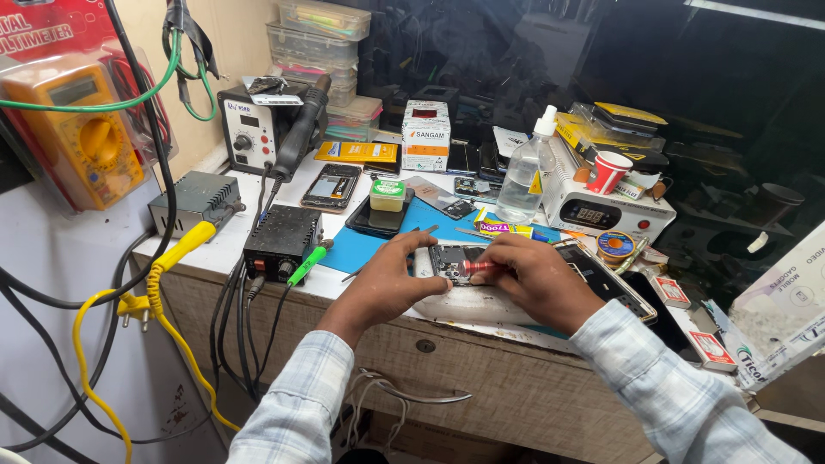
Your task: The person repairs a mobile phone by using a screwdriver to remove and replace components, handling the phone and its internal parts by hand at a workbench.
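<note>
A cluttered white workbench [228,245] stands against a dark glossy wall, with a blue mat [365,247] near its front edge. On the mat, close to the front edge, lies an opened phone [449,260]. The left hand [387,279] presses its fingers on the phone's left side, steadying it. The right hand [533,275] pinches a red-handled screwdriver [478,267] over the phone's insides. Toward the back edge stand a white-and-orange box [426,136], a clear spray bottle [524,176] and stacked clear plastic boxes [314,43]. A yellow multimeter [82,133] in a red blister pack hangs at the left wall.
</note>
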